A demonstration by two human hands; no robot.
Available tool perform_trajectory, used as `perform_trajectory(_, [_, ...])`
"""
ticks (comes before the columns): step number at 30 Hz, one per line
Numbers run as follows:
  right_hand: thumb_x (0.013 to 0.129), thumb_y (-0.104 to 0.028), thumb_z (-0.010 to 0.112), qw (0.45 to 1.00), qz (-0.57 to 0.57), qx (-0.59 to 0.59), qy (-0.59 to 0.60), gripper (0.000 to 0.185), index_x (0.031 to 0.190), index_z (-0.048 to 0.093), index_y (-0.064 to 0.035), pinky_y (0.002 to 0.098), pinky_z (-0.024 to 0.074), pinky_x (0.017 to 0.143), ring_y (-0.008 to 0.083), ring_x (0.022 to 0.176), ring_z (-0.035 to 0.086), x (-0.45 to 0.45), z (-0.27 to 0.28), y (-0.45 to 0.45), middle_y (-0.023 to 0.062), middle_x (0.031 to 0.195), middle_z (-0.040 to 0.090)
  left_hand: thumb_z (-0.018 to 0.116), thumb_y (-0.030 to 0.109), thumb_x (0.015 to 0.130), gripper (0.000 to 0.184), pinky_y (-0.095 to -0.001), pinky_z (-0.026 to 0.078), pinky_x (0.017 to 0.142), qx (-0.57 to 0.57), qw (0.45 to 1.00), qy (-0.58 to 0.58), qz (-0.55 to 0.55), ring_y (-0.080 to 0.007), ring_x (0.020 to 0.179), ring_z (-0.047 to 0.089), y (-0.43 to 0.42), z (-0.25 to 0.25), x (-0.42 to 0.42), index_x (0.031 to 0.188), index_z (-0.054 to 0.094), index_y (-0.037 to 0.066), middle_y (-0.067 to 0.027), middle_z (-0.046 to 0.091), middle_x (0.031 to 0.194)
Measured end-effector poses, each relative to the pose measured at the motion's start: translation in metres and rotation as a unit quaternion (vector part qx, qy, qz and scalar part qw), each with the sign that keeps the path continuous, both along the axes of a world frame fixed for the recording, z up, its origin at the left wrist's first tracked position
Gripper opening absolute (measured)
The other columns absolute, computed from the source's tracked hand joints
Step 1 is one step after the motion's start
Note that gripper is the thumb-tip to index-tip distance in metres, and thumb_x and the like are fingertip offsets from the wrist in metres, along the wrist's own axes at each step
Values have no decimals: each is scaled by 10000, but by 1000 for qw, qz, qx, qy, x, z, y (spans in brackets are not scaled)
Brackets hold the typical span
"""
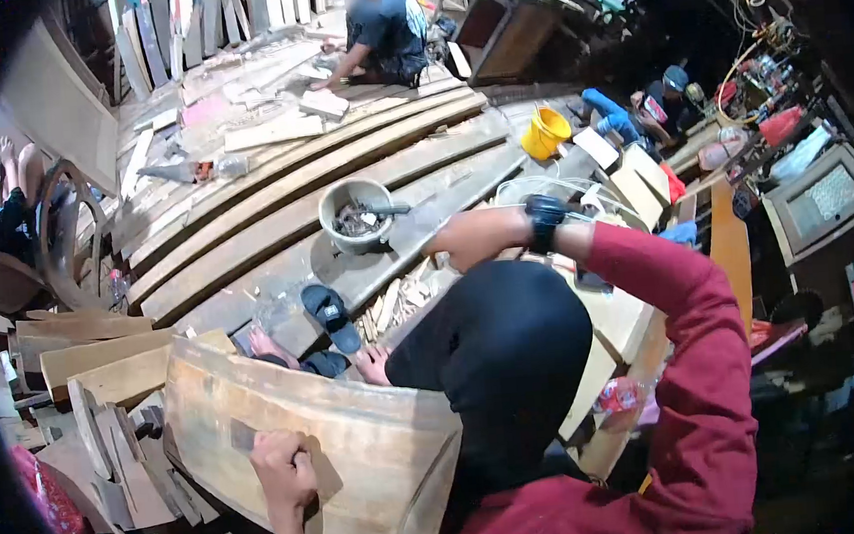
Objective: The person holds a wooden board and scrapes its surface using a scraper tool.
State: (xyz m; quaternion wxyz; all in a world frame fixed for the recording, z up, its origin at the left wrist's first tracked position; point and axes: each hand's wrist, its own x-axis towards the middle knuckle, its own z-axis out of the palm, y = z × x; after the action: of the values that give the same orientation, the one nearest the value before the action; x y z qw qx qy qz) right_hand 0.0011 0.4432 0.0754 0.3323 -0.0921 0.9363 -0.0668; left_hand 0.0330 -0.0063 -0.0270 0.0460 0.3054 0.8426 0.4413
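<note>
My left hand is closed in a fist on the face of a curved wooden panel. A small dark rectangular patch shows beside its knuckles; whether it is a held piece or a mark on the wood, I cannot tell. The panel leans against my bent leg in black cloth. My right hand, with a black watch at the wrist, is stretched out beyond my knee. Its fingers are mostly hidden. Past it stands a pale bucket with dark debris and a handled tool inside.
Long curved boards lie across the floor beyond the bucket. Black sandals and wood scraps lie near my foot. A yellow bucket stands farther right. One person sits at the back; others are at both sides. Stacked offcuts crowd the left.
</note>
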Motion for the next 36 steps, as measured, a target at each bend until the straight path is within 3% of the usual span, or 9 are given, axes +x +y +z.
perform_trajectory(6, [794,-190,609,960,276,18,36,281,982,715,-11,508,549,771,417,901,696,-118,-10,-163,264,916,709,569,70,696,78,-418,478,707,-23,998,-35,-36,-347,676,625,-4,16,-14,665,628,30,-160,612,657])
perform_trajectory(9, [885,-265,585,939,325,-62,91,331,1123,603,-36,546,542,679,451,802,682,-143,-63,-219,237,844,696,587,72,727,97,-440,500,684,-31,999,23,7,-360,685,632,-25,-3,-29,693,668,31,-162,644,697])
perform_trajectory(12, [1009,-419,506,960,241,-123,70,439,1228,512,-38,571,521,654,458,774,669,-137,-74,-234,245,838,690,560,47,718,145,-437,511,692,5,999,-33,26,-358,693,642,-39,-2,-43,738,702,28,-152,669,719])
perform_trajectory(16, [1017,-521,470,975,207,-61,-49,579,1291,496,-12,569,533,747,495,884,673,-136,-50,-238,315,945,686,566,41,642,152,-423,532,733,67,995,-31,-66,-329,730,664,-29,19,-18,719,697,27,-137,669,714])
perform_trajectory(21, [1022,-490,470,970,187,-118,-105,602,1280,494,54,570,513,841,520,947,650,-145,-93,-251,367,987,663,557,34,641,188,-428,515,739,27,999,-29,4,-330,711,649,-36,-22,-48,758,704,34,-123,664,711])
perform_trajectory(24, [1024,-463,473,962,137,-211,-104,593,1253,493,84,576,498,863,531,961,639,-129,-141,-250,388,989,650,554,41,642,159,-426,504,730,95,994,-43,-38,-322,696,640,-26,-3,-31,731,686,46,-120,664,710])
perform_trajectory(28, [1038,-423,463,977,54,-178,-108,558,1346,404,38,580,486,849,538,969,632,-108,-119,-255,419,945,625,562,63,624,109,-415,489,695,82,990,-46,-107,-317,665,623,-20,8,-26,666,663,70,-123,637,671])
perform_trajectory(32, [1069,-399,414,949,66,-295,-87,488,1381,362,-27,584,482,833,543,946,626,-105,-158,-238,374,976,644,569,78,640,110,-410,477,708,-8,999,-49,-5,-310,676,626,-33,-17,-54,682,671,70,-120,628,663])
perform_trajectory(36, [1071,-401,417,964,61,-223,-133,513,1393,357,-6,562,484,862,531,981,629,-109,-124,-249,375,1010,643,571,89,651,136,-400,468,729,102,983,-67,-134,-293,699,635,-10,17,-18,720,684,60,-108,638,680])
